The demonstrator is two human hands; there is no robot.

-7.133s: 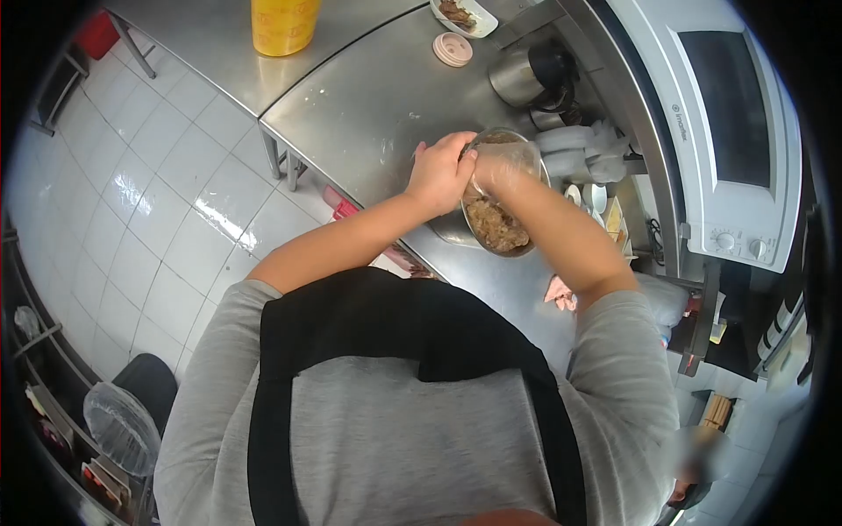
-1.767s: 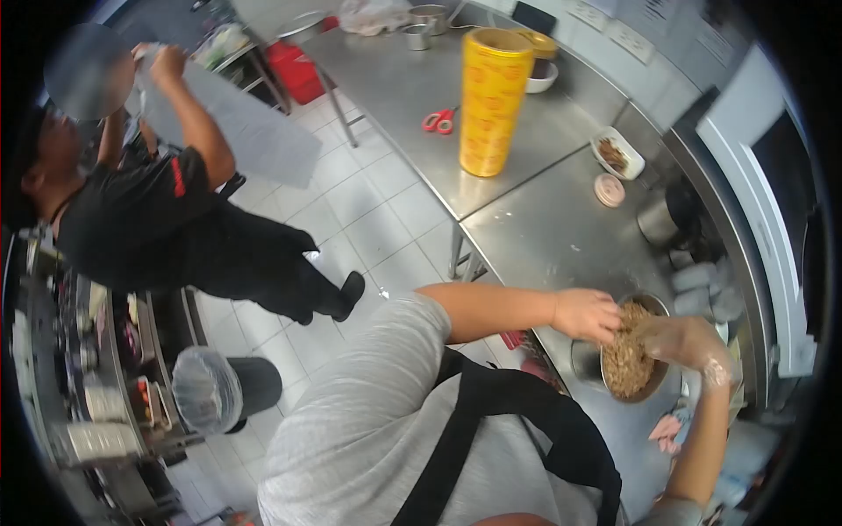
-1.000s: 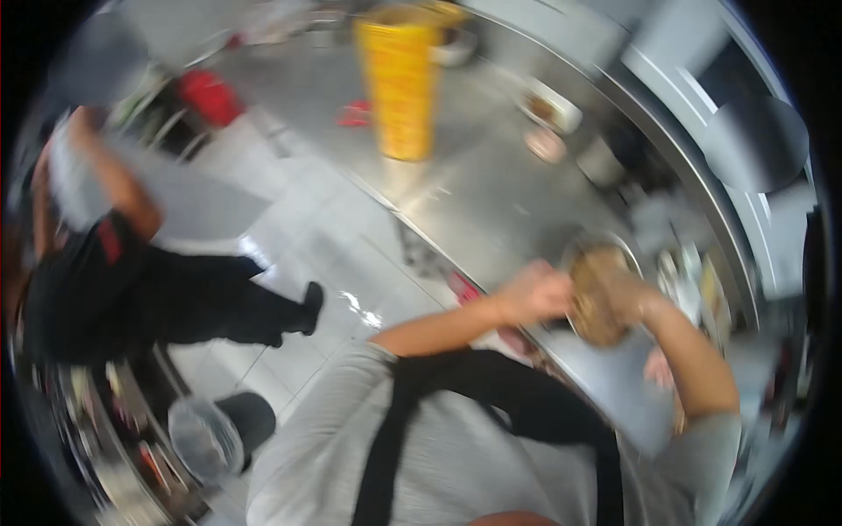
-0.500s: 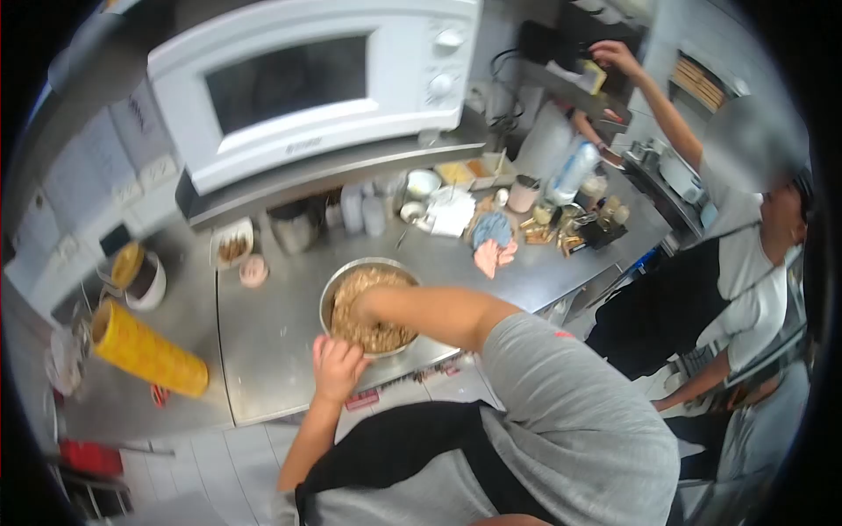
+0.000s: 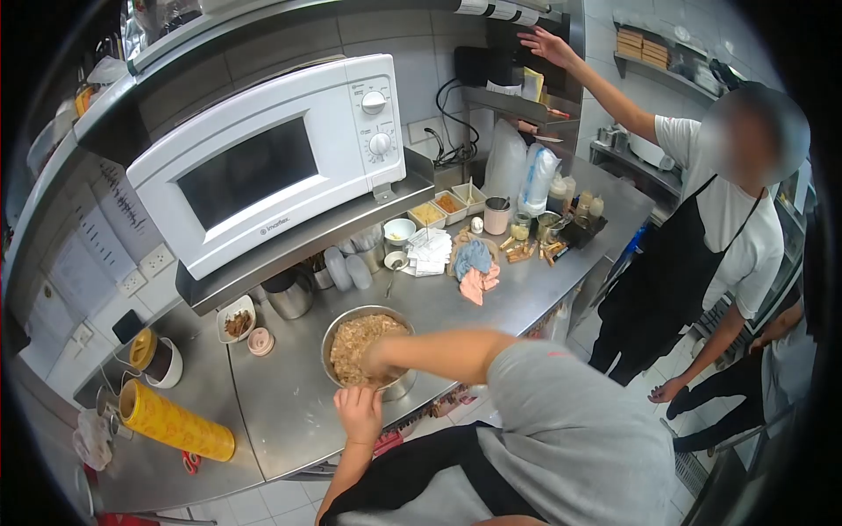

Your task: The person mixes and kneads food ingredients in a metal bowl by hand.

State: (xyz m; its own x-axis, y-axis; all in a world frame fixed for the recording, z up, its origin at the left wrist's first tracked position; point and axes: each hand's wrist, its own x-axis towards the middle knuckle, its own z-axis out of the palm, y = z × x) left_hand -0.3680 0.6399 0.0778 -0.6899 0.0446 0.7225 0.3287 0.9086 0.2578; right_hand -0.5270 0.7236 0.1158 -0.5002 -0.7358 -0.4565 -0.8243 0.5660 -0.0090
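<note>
A round metal bowl [image 5: 330,331] holds a pale brown, lumpy mixture [image 5: 358,340], and stands near the front edge of the steel counter. My left hand [image 5: 358,414] grips the bowl's near rim with bent fingers. Reaching in from the right, my right hand [image 5: 382,361] is down in the mixture at the near right side. It is smeared by motion, and its fingers are hidden.
A white microwave [image 5: 263,167] sits on a shelf above. Left are a yellow roll [image 5: 180,422], red scissors [image 5: 190,462] and a small dish [image 5: 235,321]. Cloths [image 5: 476,270], napkins [image 5: 429,252] and bottles [image 5: 583,206] lie right. A co-worker [image 5: 671,263] stands right, one arm raised.
My view has tilted upward, showing more of the shelf and wall. My right hand has shifted toward the near side of the bowl, while my left stays at the rim. The co-worker has turned.
</note>
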